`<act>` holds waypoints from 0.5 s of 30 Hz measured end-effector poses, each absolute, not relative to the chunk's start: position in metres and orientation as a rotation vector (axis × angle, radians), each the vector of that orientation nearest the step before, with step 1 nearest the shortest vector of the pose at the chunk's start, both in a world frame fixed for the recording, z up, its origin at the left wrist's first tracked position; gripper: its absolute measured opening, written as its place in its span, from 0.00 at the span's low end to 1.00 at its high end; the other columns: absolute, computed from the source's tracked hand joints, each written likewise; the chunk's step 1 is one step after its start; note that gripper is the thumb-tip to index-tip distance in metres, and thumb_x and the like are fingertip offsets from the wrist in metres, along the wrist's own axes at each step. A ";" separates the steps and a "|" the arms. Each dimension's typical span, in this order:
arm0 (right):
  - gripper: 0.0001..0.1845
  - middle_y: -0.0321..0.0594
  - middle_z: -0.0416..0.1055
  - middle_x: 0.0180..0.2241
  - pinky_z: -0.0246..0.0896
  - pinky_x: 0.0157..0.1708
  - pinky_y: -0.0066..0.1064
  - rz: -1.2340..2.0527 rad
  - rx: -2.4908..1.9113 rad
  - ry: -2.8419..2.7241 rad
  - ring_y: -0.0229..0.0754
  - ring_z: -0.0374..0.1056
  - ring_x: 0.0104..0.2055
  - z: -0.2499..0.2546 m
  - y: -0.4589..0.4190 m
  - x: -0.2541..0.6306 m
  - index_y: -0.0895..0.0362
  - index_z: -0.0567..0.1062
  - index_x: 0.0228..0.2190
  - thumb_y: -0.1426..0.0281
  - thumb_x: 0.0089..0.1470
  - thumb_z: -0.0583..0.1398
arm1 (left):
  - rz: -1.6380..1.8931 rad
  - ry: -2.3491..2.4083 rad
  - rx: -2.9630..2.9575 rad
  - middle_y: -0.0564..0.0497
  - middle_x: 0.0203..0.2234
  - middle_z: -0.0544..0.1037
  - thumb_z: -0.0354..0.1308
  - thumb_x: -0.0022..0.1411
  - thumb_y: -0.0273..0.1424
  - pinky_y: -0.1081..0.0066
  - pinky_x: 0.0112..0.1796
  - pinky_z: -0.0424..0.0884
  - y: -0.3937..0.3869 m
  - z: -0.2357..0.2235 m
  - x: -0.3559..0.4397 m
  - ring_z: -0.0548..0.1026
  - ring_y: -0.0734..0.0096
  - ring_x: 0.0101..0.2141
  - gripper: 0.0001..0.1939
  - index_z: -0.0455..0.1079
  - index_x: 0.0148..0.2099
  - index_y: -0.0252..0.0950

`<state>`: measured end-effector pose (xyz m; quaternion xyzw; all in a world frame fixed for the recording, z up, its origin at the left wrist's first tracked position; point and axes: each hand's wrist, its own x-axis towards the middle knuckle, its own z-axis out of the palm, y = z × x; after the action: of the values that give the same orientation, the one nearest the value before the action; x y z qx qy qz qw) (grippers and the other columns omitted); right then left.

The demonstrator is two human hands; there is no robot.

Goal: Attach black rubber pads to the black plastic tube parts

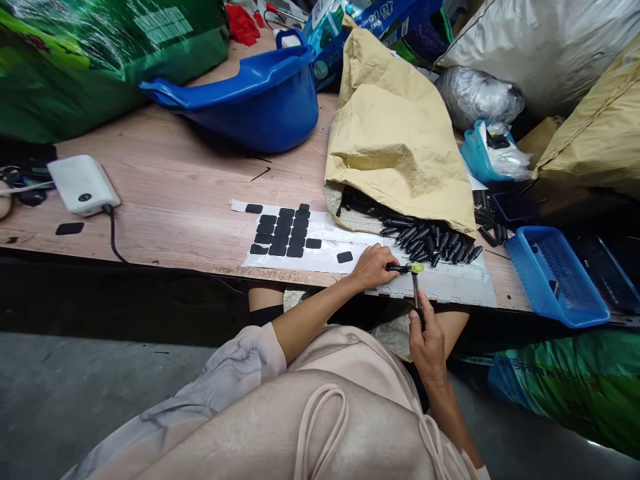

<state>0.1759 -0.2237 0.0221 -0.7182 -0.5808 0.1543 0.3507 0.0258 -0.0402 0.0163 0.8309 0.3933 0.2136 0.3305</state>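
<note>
My left hand [373,267] rests at the table's front edge, fingers closed on a small black stick-shaped part [399,268] with a yellow-green tip [417,267]. My right hand [427,340], just below the table edge, grips a thin dark rod [416,293] that points up to that tip. Both hands meet over a white backing sheet [450,283]. Several black rectangular pads [283,231] lie on the sheet to the left. A heap of black stick parts [435,241] spills from a tan paper sack [395,133] just behind my hands.
A blue plastic tub [260,93] stands at the back; a blue basket [555,273] sits at the right edge. A white power bank [83,183] with cable lies left. Green bags, grey sacks and another tan sack surround the wooden table [175,187].
</note>
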 end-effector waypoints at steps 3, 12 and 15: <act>0.30 0.46 0.69 0.65 0.62 0.66 0.44 0.406 -1.899 -1.378 0.47 0.66 0.66 0.027 -0.225 0.181 0.54 0.67 0.67 0.61 0.67 0.55 | 0.568 1.011 2.178 0.49 0.38 0.79 0.68 0.61 0.34 0.61 0.49 0.68 -0.040 0.015 0.026 0.72 0.59 0.44 0.08 0.82 0.44 0.40; 0.36 0.55 0.74 0.50 0.63 0.56 0.48 0.085 -2.307 -1.025 0.55 0.69 0.52 0.031 -0.221 0.253 0.60 0.71 0.64 0.59 0.59 0.53 | 0.582 1.014 2.210 0.48 0.40 0.79 0.69 0.59 0.34 0.61 0.48 0.68 -0.043 0.015 0.026 0.72 0.58 0.44 0.09 0.79 0.42 0.39; 0.37 0.53 0.73 0.43 0.63 0.54 0.48 0.100 -2.382 -1.027 0.55 0.68 0.47 0.021 -0.217 0.269 0.62 0.72 0.63 0.61 0.56 0.52 | 0.581 1.011 2.221 0.48 0.39 0.78 0.68 0.60 0.34 0.60 0.47 0.68 -0.042 0.014 0.026 0.71 0.58 0.44 0.08 0.79 0.42 0.39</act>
<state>0.2686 -0.2172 0.0209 -0.8836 -0.3810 0.0370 0.2697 0.0262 -0.0422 0.0144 0.8415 0.3830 0.2199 0.3111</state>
